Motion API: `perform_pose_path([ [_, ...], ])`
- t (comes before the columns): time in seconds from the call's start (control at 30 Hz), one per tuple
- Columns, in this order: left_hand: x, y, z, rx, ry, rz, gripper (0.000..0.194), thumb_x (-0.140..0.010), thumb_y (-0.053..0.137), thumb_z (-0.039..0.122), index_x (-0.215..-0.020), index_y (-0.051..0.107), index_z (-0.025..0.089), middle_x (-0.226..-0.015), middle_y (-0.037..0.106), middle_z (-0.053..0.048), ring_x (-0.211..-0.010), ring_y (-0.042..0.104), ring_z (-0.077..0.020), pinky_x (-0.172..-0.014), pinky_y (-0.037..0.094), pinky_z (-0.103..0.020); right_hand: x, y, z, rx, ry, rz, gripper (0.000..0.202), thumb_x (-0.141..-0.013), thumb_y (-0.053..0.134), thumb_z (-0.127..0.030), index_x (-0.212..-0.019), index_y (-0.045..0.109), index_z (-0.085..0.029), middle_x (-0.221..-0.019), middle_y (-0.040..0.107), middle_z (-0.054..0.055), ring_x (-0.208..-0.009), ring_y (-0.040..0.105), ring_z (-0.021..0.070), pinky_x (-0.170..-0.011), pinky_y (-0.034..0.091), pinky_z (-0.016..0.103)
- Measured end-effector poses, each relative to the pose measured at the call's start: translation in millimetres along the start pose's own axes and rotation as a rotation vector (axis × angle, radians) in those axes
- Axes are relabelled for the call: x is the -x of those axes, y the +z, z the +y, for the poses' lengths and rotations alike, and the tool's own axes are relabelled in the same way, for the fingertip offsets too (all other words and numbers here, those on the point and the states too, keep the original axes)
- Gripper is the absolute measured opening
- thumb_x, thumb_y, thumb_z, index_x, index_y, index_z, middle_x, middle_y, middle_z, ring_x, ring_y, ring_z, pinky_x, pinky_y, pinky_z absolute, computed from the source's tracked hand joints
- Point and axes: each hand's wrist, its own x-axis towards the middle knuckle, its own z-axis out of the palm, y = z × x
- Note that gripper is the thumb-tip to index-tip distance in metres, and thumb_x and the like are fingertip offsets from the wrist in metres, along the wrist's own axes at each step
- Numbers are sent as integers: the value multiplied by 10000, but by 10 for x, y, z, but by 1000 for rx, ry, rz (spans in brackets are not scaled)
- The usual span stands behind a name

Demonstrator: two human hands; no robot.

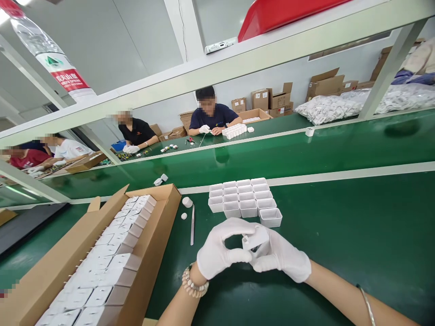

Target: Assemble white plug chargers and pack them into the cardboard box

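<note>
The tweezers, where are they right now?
In the head view, the tweezers lie on the green table, left of centre, between the cardboard box and the block of white cases.

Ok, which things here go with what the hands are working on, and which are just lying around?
In use: left hand and right hand holding a white case; open white cases; cardboard box of white parts.
Lying about: tweezers, water bottle, red bin.

White gloves on both hands; beaded bracelet [194, 285] left, thin bangle [365, 301] right.
</note>
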Motion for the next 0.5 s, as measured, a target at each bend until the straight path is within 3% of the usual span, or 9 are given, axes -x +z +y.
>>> perform_pose_path([
  [0.13,-23,28,10,-69,190,21,385,-701,707,462,-1038,701,275,-1015,692,-69,-1013,593,-259,-922,467,-405,-15,-6,25,3,-52,-73,306,-556,832,-191,-773,617,-170,-787,567,-19,-750,509,152,-751,421,331],
  [0.3,-16,-5,42,-158,238,54,166,-815,622,400,-879,725,288,-1051,668,-46,-1035,578,-244,-942,459,-403,-31,20,51,-2,-11,-156,266,-576,824,-297,-681,610,-179,-760,555,-2,-706,502,158,-708,426,334],
  [0.5,5,20,60,-117,189,12,64,-793,679,242,-852,702,244,-1001,717,-35,-1086,575,-247,-960,460,-416,-16,20,31,14,44,-136,437,-565,831,-286,-938,626,-185,-845,585,7,-828,536,196,-802,430,364],
])
